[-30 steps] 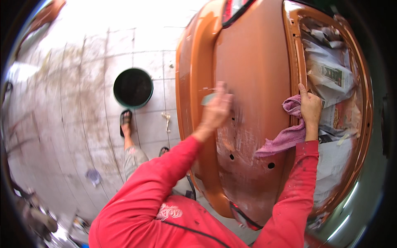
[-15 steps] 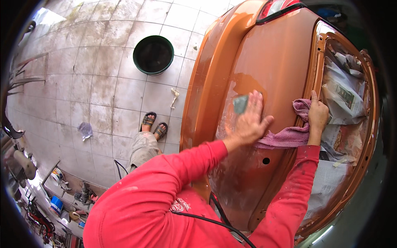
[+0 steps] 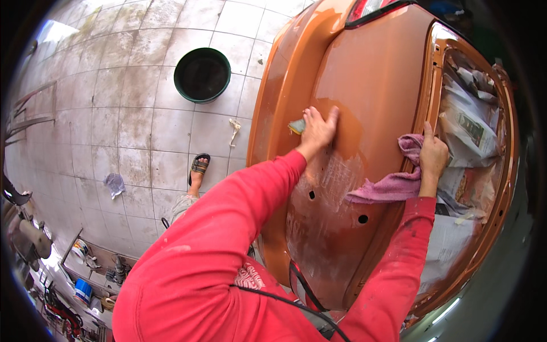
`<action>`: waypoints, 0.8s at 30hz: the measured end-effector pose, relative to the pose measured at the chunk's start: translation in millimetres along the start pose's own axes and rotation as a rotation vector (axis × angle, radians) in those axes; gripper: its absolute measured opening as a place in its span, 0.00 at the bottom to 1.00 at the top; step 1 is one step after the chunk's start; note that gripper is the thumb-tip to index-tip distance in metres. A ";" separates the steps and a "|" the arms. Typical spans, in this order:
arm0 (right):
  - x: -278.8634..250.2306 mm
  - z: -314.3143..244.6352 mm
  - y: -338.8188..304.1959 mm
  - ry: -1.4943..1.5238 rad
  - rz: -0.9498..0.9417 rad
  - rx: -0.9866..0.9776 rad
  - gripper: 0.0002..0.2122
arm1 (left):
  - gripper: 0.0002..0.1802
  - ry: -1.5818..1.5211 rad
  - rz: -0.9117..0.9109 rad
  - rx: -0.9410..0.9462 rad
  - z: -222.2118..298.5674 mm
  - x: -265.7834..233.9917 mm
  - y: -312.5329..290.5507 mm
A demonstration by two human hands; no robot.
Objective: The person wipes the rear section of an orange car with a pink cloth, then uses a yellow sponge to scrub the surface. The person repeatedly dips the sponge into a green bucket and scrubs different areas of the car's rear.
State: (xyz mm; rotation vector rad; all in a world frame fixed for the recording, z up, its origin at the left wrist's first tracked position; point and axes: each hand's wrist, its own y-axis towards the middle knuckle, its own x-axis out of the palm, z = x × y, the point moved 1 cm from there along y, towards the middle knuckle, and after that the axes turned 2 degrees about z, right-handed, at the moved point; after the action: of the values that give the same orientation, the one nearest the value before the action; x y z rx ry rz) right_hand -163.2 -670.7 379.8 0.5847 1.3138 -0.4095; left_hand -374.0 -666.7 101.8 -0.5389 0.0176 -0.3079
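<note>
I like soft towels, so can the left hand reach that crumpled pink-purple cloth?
Probably yes: nothing visible blocks the left hand from the pink-purple cloth across the orange car panel, though that hand has a small greenish pad.

Crumpled plastic and a pale twisted scrap lie apart on grimy floor tiles; a blue-and-white can sits lower left.

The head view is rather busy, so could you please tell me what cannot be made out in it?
Head view, green block: partly hidden by the left hand.
Head view, pink cloth: the part under the right hand is hidden by that hand.
Head view, green bucket: its contents are too dark to identify.
Head view, tail light: cut off by the top edge.
</note>
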 end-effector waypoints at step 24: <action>-4.2 6.0 -8.2 0.034 -0.018 -0.028 0.40 | 0.53 0.109 0.017 0.490 -88.7 -0.9 -20.9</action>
State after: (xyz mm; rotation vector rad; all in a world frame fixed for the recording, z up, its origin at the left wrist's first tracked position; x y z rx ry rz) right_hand -164.2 -681.1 383.5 0.5588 1.3558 -0.3970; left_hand -389.4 -728.0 36.1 -0.0359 0.0506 -0.3113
